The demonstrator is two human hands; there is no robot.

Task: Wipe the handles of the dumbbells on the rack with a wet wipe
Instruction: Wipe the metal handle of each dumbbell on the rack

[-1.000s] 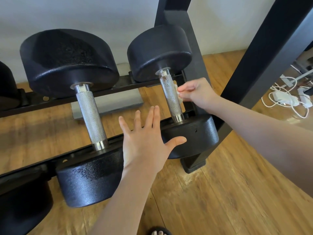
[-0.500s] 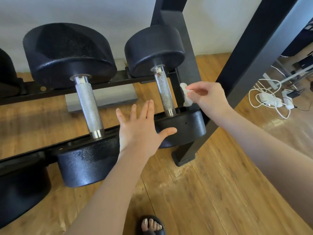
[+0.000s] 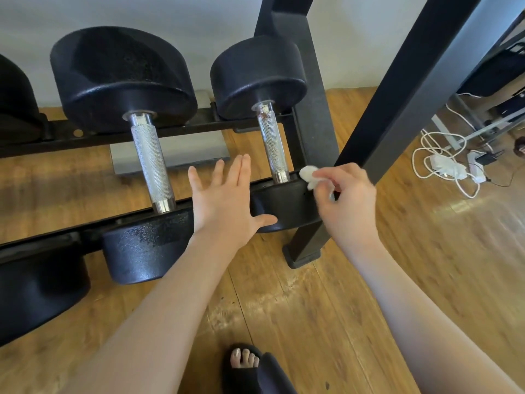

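Two black dumbbells lie across the low black rack (image 3: 199, 129). The larger dumbbell (image 3: 122, 78) on the left has a knurled steel handle (image 3: 152, 166). The smaller dumbbell (image 3: 257, 75) on the right has a thinner handle (image 3: 273, 146) with rusty spots near its far end. My right hand (image 3: 345, 200) pinches a crumpled white wet wipe (image 3: 309, 176) just right of that handle's near end, apart from it. My left hand (image 3: 227, 199) hovers with straight spread fingers between the two handles, its thumb over the smaller dumbbell's near head (image 3: 287, 206).
A slanted black rack post (image 3: 403, 89) and its foot (image 3: 302, 254) stand right of the dumbbells. White cables and chargers (image 3: 446, 166) lie on the wooden floor at far right. A further dumbbell head (image 3: 37, 288) sits at lower left. My sandalled foot (image 3: 250, 368) is below.
My right hand with the wipe has come off the smaller dumbbell's handle and drawn back toward me and to the right. The camera has pulled back; my left hand stays spread.
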